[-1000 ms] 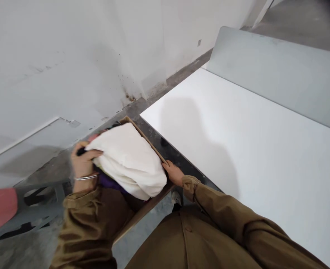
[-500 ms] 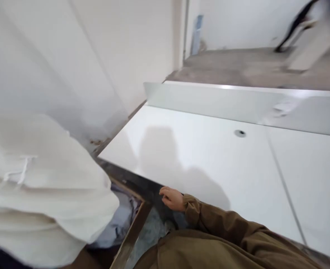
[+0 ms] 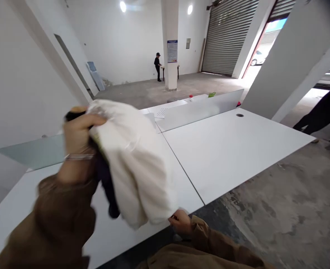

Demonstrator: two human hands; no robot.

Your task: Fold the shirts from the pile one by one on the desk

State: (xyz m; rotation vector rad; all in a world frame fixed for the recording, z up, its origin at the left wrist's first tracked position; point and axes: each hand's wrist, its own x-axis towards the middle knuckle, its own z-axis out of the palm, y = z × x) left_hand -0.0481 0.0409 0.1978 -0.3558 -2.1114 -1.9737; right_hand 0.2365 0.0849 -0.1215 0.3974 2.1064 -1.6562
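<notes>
The L hand (image 3: pixel 78 136) is curled tight, fingers wrapped round the top of an off-white cloth bundle (image 3: pixel 134 164) w/ a bangle showing on the wrist; it's gripping the cloth plus a dark item at the fingertips, too blurred to ID. Bundle hangs in mid-air over the near edge of a white worktop (image 3: pixel 232 157), not resting on it, w/ dark fabric (image 3: pixel 106 179) trailing out underneath. R hand (image 3: pixel 180 221) sits low at the near edge, by the bundle's lower corner, fingers loosely bent; can't tell if they're pinching the cloth or just touching it. Worktop is two panels w/ a seam, a cable grommet (image 3: pixel 239 115) near the far edge, and a grey divider panel (image 3: pixel 201 110) along that edge. Past the divider: a sheet of paper (image 3: pixel 161 112) and a red-capped bottle (image 3: pixel 191 98). Another person (image 3: pixel 157 66) stands well off in the bg, by a pillar.
</notes>
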